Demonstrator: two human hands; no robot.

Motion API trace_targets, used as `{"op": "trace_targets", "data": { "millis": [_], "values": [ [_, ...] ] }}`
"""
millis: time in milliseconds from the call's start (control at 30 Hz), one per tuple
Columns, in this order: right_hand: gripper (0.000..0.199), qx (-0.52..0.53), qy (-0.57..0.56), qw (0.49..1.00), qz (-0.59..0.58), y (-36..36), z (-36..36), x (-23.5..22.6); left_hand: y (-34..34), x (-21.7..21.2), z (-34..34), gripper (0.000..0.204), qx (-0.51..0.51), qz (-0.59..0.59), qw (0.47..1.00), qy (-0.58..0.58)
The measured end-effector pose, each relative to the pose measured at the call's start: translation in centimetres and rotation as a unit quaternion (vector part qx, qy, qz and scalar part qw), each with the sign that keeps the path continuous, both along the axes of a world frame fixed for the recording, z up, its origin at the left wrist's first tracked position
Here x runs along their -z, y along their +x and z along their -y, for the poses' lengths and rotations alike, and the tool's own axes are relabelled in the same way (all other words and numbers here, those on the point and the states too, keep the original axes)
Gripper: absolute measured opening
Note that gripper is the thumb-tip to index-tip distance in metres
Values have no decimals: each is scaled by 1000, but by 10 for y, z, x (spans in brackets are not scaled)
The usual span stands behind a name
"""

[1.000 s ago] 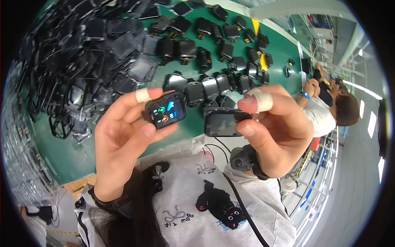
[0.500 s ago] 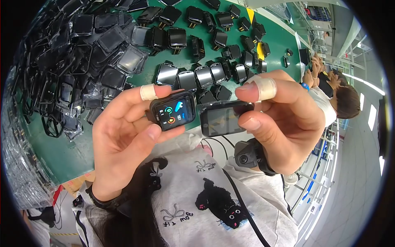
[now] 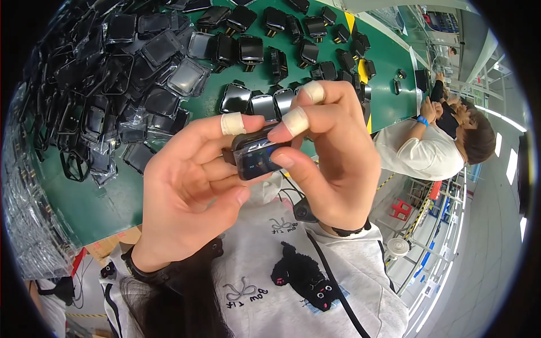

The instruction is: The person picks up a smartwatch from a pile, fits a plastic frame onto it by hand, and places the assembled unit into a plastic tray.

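My left hand (image 3: 189, 186) holds a small black watch body (image 3: 255, 156) with a lit screen, close in front of my chest. White tape wraps the tip of its forefinger. My right hand (image 3: 332, 163) closes over the same spot from the right, with its taped fingertips on the device's top edge. A second device from earlier is hidden behind my right fingers, if it is still there. Both hands hover above the near edge of the green table (image 3: 112, 197).
A heap of black watch bodies in clear bags (image 3: 112, 73) covers the table's left side. Rows of bare watch bodies (image 3: 265, 50) lie further back. A person in a white shirt (image 3: 428, 149) works at the right. A metal rack (image 3: 428, 225) stands below them.
My hands came together: the two devices, held apart before, now meet or overlap, and my right fingers cover the second one. The view shifted down and nearer.
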State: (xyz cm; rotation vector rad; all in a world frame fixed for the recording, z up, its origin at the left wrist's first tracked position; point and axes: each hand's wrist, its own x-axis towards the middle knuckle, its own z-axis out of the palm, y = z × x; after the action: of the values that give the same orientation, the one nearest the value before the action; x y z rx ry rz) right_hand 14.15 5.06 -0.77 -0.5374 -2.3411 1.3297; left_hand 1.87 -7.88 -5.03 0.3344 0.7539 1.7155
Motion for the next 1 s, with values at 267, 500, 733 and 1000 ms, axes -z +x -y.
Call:
{"op": "trace_targets", "data": {
  "millis": [267, 500, 733, 1000],
  "values": [
    [24, 2, 45, 999, -29, -2, 9, 19, 4, 4, 1, 50, -24, -54, 998, -32],
    [29, -22, -92, 994, -46, 3, 11, 24, 7, 9, 3, 35, -116, -180, 974, -77],
    [26, 7, -14, 992, -122, 0, 14, 32, 3, 14, 1, 25, -152, -337, 929, 21],
    [32, -26, -100, 989, -110, -3, 17, 42, -8, 28, 8, 24, -182, -469, 864, 37]
  ]
}}
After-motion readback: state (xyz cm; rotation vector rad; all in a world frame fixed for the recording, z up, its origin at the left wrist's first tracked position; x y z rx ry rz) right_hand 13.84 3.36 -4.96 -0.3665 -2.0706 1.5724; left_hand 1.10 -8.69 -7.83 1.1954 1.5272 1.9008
